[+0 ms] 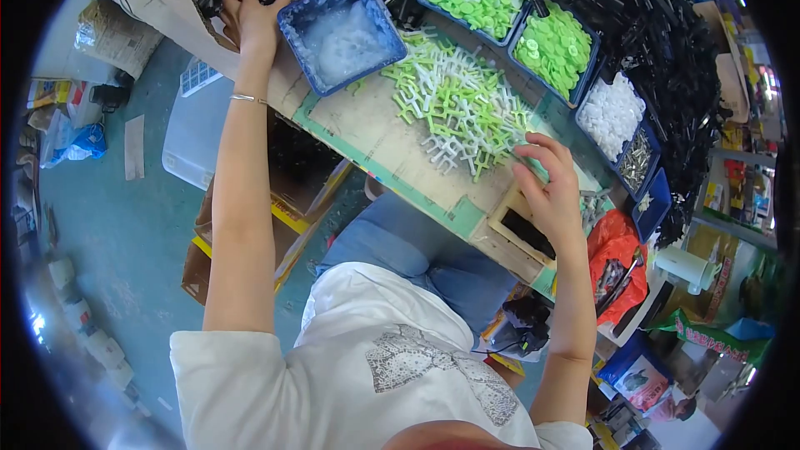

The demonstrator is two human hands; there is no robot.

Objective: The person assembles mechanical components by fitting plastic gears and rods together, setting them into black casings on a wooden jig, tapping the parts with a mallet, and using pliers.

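I count one workbench (pixel 367 129), countless black parts (pixel 679 75) far off, one clip pile (pixel 454 100) midway, one blue tub (pixel 302 54) left, two green-disc trays (pixel 458 23) beyond. The left hand (pixel 252 21) curls at far-left black parts, hold unclear from here; the right hand (pixel 552 187), half open, seemingly empty, is beside the pile's right end.

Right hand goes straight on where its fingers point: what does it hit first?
Probably the near edge of the pile of green and white plastic pieces. The right hand's height is unclear, so it might pass over.
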